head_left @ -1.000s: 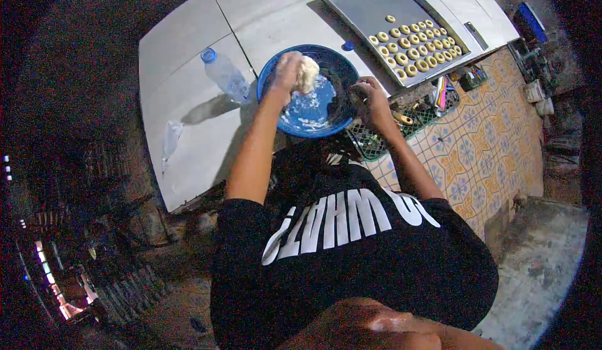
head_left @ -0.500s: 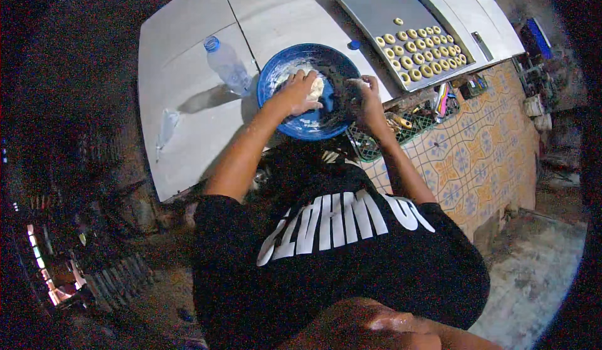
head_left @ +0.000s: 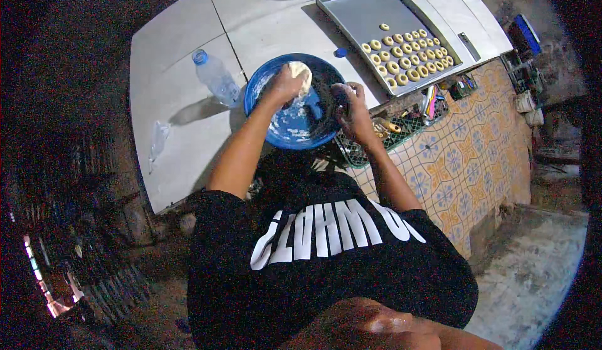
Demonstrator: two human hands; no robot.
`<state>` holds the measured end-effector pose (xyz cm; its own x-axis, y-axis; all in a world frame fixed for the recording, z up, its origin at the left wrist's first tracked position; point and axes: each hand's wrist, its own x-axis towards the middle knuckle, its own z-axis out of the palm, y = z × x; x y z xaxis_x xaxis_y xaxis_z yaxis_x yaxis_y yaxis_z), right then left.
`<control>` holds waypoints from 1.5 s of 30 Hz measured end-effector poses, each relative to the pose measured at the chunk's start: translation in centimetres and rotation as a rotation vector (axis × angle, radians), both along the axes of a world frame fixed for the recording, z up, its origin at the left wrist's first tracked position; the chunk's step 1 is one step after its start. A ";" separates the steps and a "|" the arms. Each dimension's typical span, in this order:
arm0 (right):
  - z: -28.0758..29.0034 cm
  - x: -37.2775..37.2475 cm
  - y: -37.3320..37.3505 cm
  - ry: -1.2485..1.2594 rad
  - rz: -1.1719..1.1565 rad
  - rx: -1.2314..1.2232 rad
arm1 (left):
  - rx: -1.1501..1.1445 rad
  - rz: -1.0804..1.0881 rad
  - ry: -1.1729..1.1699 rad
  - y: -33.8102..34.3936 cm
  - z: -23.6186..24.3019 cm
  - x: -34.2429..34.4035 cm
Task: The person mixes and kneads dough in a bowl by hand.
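A blue basin (head_left: 293, 142), its inside smeared with white flour or dough, sits at the near edge of the table. Over its far left part, my left hand (head_left: 285, 89) is closed around a lump of pale dough (head_left: 301, 74), which bulges out past the fingers. My right hand (head_left: 355, 116) grips the basin's right rim with curled, flour-dusted fingers; shadow hides part of that grip.
A clear plastic bottle (head_left: 216, 79) with a blue cap stands left of the basin. A small blue cap (head_left: 340, 53) lies between basin and metal tray (head_left: 360, 17), which bears rows of ring-shaped dough pieces. Below the table edge is a green crate (head_left: 401, 133) of tools.
My left hand has closed on the dough and lifted it toward the basin's far side. The right hand stays at the rim. The whole view has shifted slightly.
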<state>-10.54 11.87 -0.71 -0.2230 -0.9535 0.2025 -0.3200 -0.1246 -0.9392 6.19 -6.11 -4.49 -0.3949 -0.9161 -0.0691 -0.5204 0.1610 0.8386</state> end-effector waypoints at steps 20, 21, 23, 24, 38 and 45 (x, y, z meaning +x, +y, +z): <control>0.7 -0.3 -1.5 0.398 -0.055 -0.127 | -0.372 -0.169 0.098 3.9 4.8 2.1; 0.8 -0.6 -1.6 0.486 -0.061 -0.172 | -0.354 -0.101 0.145 4.0 5.6 2.7; 1.1 -0.9 -1.7 0.561 -0.063 -0.158 | -0.338 -0.044 0.206 4.1 7.1 3.5; 1.2 -0.9 -1.8 0.617 -0.080 -0.214 | -0.310 -0.022 0.232 4.3 7.8 3.6; 5.3 4.1 -2.7 -1.293 0.313 0.312 | -0.109 -0.198 0.680 12.1 11.7 3.3; 6.8 5.0 -2.7 -1.386 0.547 0.340 | -0.485 0.005 0.442 14.0 12.1 0.4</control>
